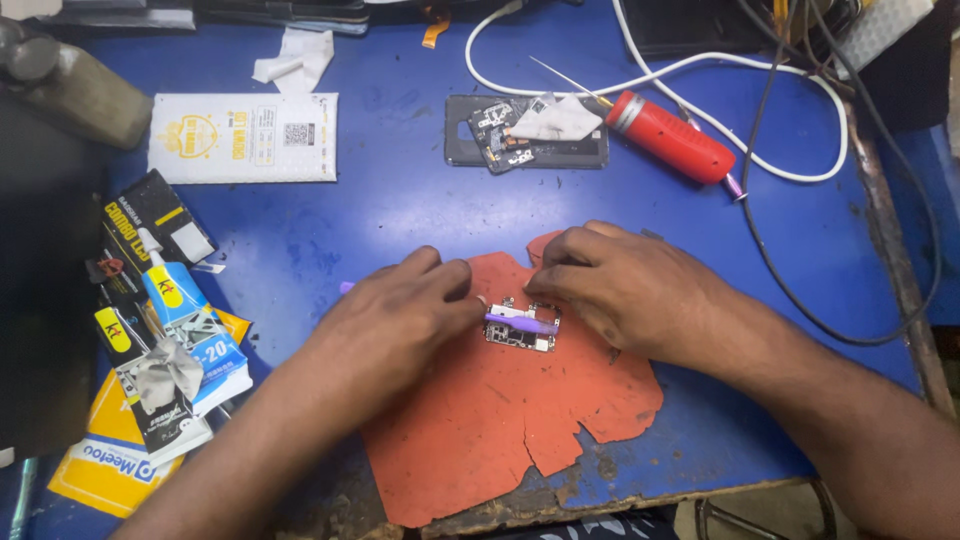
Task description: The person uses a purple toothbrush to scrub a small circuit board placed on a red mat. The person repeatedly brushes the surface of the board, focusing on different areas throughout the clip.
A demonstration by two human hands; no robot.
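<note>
Purple tool (520, 321) mostly hidden under left hand (400, 320); only tip over circuit board (521, 328) and end left of hand visible. Board's upper edge covered by right hand (620, 290) fingertips. Board components too small to tell. Both forearms cut off by bottom edge.

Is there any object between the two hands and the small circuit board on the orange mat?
Nothing visible blocks it. The left hand holds a purple tool that lies across the circuit board, and the right hand has its fingers at the board's upper right edge. The board rests on the orange mat.
</note>
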